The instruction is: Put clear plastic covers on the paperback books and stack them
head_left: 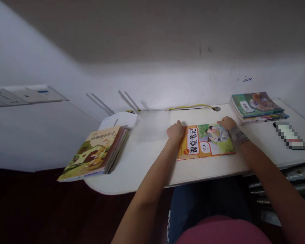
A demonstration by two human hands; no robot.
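Head camera shows me the left hand (176, 130) pinching the upper-left corner of a yellow-and-green book (205, 142) and the right hand (227, 123) gripping its upper-right corner. I see the book on the white surface (148, 157), between a tan-topped stack (91, 156) and a green-topped stack (256, 104) near a phone (291, 136).

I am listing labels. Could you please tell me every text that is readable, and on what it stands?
"课堂笔记": orange book
"语文": orange book
"小狗的小房子", slightly blurred, so uncertain: left book
Too small or blurred: label on green book; orange book's small print; handwriting on wall; marks on wall plates.
Phone: screen pixelated, unreadable.
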